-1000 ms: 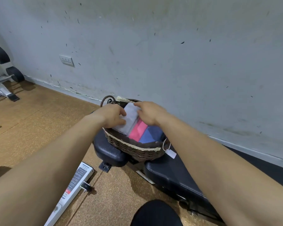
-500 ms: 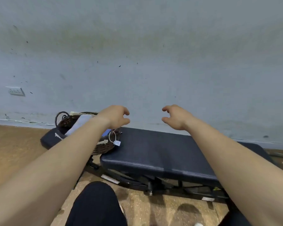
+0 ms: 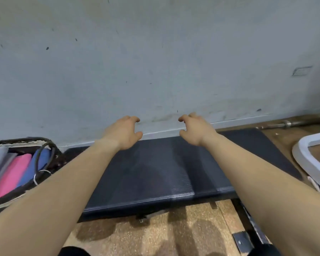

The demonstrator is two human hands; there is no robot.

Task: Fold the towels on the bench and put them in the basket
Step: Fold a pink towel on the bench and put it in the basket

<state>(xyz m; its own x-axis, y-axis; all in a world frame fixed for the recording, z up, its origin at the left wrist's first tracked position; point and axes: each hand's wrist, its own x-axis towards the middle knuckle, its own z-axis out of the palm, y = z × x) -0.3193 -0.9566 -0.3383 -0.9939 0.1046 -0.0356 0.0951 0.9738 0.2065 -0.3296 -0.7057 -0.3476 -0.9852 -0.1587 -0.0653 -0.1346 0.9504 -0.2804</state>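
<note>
Hovering above desk (image 3: 155, 174): your left grip (image 3: 123, 133) and right grip (image 3: 196, 130), loosely curled, holding nothing. Folded towels (image 3: 11, 176) stand in basket (image 3: 17, 140) at left, beside desk. No more towels seen; task likely done, though left edge blurred.

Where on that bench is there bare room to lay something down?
The bench pad is bare from the basket at its left to its right end. The basket is crowded with white, pink and blue towels. The left hand and right hand hover empty above the pad.
</note>
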